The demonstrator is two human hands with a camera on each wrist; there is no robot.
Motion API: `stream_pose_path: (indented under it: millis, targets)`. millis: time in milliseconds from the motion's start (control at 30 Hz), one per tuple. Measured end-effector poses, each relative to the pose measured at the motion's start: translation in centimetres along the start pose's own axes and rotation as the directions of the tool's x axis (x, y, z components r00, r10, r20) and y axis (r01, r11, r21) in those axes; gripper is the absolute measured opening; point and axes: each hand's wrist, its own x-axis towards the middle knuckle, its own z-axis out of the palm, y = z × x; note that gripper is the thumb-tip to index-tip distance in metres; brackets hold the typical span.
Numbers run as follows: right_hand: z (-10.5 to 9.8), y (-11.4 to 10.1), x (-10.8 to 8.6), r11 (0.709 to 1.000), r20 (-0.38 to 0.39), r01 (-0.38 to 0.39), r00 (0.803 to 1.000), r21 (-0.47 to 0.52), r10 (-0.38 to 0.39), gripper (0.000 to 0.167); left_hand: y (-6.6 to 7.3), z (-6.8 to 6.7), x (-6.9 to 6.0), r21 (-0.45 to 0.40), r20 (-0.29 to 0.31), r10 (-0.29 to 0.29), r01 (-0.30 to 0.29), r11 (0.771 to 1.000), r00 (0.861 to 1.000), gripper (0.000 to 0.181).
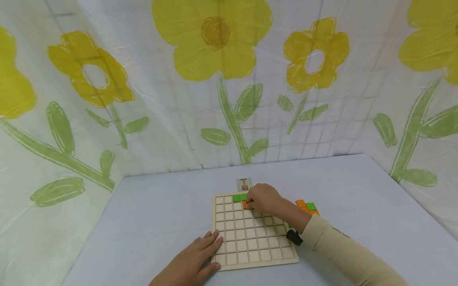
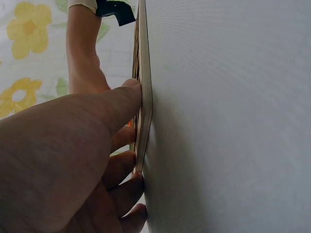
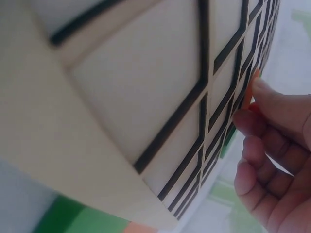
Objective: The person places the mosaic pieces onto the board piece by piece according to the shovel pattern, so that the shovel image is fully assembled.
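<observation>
As far as can be judged with a tall floral curtain [image 1: 161,135] behind and a white table [image 1: 161,222] below, looks only just begun, going by the wooden grid board [image 1: 251,232] lying flat near the middle. Serves as a shallow tray of square cells, with bare ones running down to the near edge and few filled at the far end; cannot tell about those hidden under the right forearm. Steadies the board's near left edge with the left hand [image 1: 195,258], with fingers fairly straight over the rim, thumb apart from them, and nothing grasped. Reaches across to the far rows with the right hand [image 1: 264,198], with thumb and forefinger closed in a pinch on an orange tile [image 1: 245,205]. Right of the board, shows a cluster of loose tiles [image 1: 304,209], orange and green, lying in no cell and presumably left to place. Just past the far rim, shows a small gridded card [image 1: 244,184] with an orange-brown figure too tiny to read. Seems done with two green tiles [image 1: 236,198], side by side in the far row; cannot tell whether the orange one, just nearer, is fully seated in its cell.
</observation>
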Motion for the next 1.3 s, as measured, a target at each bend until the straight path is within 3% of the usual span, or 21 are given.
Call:
stream_pose_path:
  millis: [500, 633, 767, 1000, 1167, 1300]
  targets:
    - [0.1, -0.1, 0.0, 1.0, 0.032, 0.005, 0.999, -0.007, -0.005, 0.03, 0.0, 0.2, 0.1, 0.009, -0.002, 0.01, -0.01, 1.0, 1.0, 0.066]
    - [-0.2, 0.1, -0.8, 0.999, 0.049, 0.021, 0.999, -0.032, -0.02, 0.037, 0.0, 0.2, 0.1, 0.001, 0.009, 0.004, -0.004, 1.0, 1.0, 0.067]
    - [-0.7, 1.4, -2.5, 0.999, -0.006, 0.035, 0.999, -0.019, -0.035, 0.031, -0.2, 0.2, 0.1, 0.001, 0.015, -0.001, 0.001, 1.0, 1.0, 0.067]
    - [-2.6, 4.8, -6.4, 0.992, -0.038, -0.105, 0.993, 0.077, 0.108, 0.018, -0.1, 0.0, 0.1, -0.01, 0.016, -0.004, 0.004, 1.0, 1.0, 0.067]
    - [-3.4, 7.5, -9.3, 0.963, -0.032, -0.264, 0.963, 0.05, 0.266, 0.004, -0.1, 0.0, 0.1, -0.011, 0.021, -0.007, 0.007, 1.0, 1.0, 0.067]
    - [-3.6, 9.0, -11.0, 0.946, -0.022, -0.324, 0.946, 0.023, 0.324, 0.004, -0.1, 0.0, 0.1, -0.01, 0.026, -0.012, 0.012, 1.0, 1.0, 0.068]
